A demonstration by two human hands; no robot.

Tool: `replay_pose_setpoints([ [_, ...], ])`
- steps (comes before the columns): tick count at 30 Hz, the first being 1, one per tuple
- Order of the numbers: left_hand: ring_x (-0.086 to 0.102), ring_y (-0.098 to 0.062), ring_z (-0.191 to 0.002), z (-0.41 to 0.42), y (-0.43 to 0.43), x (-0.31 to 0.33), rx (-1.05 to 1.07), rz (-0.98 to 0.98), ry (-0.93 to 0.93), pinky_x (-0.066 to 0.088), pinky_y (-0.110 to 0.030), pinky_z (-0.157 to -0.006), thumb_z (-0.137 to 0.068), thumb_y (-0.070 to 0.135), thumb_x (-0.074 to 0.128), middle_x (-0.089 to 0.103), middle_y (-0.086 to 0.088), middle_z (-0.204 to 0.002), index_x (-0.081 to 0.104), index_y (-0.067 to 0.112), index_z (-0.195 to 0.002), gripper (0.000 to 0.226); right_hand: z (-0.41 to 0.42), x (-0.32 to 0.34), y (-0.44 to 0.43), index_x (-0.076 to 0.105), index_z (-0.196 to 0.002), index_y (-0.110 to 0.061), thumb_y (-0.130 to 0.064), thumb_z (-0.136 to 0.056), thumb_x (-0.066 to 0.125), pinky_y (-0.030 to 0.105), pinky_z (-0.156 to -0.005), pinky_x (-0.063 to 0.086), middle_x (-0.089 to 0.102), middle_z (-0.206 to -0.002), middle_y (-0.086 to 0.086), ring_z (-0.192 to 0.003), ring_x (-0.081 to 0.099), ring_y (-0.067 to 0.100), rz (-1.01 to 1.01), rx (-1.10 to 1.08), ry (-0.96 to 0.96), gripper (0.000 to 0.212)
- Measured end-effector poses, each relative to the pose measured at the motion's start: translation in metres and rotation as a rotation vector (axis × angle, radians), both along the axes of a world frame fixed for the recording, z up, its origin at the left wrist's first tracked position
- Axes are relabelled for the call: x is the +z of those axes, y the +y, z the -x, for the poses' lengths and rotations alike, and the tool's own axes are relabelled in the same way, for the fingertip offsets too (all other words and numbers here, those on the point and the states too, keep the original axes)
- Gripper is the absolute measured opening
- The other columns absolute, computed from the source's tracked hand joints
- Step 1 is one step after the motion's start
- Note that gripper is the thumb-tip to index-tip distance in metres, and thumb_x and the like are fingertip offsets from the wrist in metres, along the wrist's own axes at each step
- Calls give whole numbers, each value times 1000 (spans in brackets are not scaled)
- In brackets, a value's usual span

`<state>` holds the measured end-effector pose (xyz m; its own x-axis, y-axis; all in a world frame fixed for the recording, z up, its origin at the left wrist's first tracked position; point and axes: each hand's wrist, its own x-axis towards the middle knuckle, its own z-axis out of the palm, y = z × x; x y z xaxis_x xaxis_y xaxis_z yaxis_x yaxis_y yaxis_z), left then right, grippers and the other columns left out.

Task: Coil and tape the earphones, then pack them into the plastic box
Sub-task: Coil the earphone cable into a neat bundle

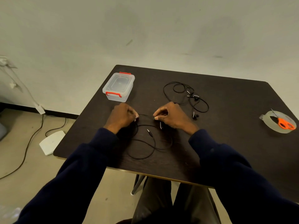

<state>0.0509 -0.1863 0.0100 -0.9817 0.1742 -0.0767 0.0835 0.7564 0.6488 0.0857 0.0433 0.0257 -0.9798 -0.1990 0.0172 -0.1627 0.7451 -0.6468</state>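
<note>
A black earphone cable (145, 143) lies in loose loops on the dark table (226, 143) in front of me, its jack plug (150, 133) resting inside the loops. My left hand (121, 117) pinches the cable at its fingertips. My right hand (171, 116) pinches the same cable a short way to the right, and an earbud stem hangs below its fingers. A short stretch of cable runs between both hands. A clear plastic box (119, 86) with red latches stands shut at the far left of the table.
A second tangled black earphone set (186, 96) lies behind my right hand. A roll of clear tape (278, 121) with orange scissors (285, 124) on top sits at the table's right edge. Cables and a white pad (51, 142) lie on the floor to the left.
</note>
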Motion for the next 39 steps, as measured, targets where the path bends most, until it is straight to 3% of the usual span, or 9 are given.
replay_pose_setpoints([
  [4,63,-5,-81,-9,1,-2,67,23,75,49,-18,-75,-90,16,78,74,-1,-102,78,13,-109,19,-4,-3,-8,80,-105,-16,-20,-88,79,9,-80,52,77,-103,-4,-91,67,1,35,-34,130,17],
  [7,64,-3,-80,-20,1,0,32,-95,292,56,-20,-82,-86,5,80,70,3,-99,77,16,-106,22,-7,1,-6,81,-101,-15,-17,-90,78,3,-79,49,77,-99,-6,-87,67,-4,91,-64,261,11],
  [9,66,-6,-87,-27,1,2,-149,-215,376,57,-22,-82,-86,3,80,70,6,-97,78,18,-93,17,-8,5,-3,80,-100,-14,-13,-90,77,3,-80,48,77,-98,-5,-87,67,-5,113,-72,290,11],
  [13,60,1,-95,-42,9,4,-476,-111,293,51,-14,-78,-86,8,80,66,15,-94,79,24,-91,17,-8,10,1,80,-102,-15,-8,-90,76,1,-77,48,76,-102,-4,-89,65,-8,81,-48,270,14],
  [20,63,8,-76,-70,11,0,-476,-80,74,51,-11,-66,-86,16,81,68,11,-88,75,17,-96,11,-16,7,5,80,-100,-16,-9,-90,76,4,-76,50,77,-98,-6,-88,66,-8,85,-44,247,12],
  [25,58,0,-91,-70,10,-14,-445,-71,208,50,-12,-75,-92,15,74,55,18,-109,73,27,-107,19,-19,11,2,80,-101,-15,-9,-91,76,2,-76,48,77,-99,-5,-90,67,-7,107,-38,237,13],
  [29,58,-5,-93,-57,14,-13,-430,-16,209,49,-17,-78,-90,19,77,57,11,-111,78,24,-105,16,-25,15,2,80,-101,-14,-8,-90,76,4,-76,50,76,-99,-6,-89,68,-5,112,-37,238,13],
  [35,44,-8,-104,-51,19,-5,-553,263,389,49,-36,-94,-96,23,68,58,1,-119,71,20,-108,13,-30,15,9,79,-103,-16,-9,-91,75,9,-79,54,77,-99,-6,-89,67,-8,105,-47,239,15],
  [39,47,-6,-94,-57,23,4,-339,31,602,46,-29,-79,-92,18,73,65,1,-101,70,19,-100,8,-38,18,7,80,-103,-17,-19,-95,72,25,-86,60,78,-98,-9,-90,72,0,189,-62,198,12],
])
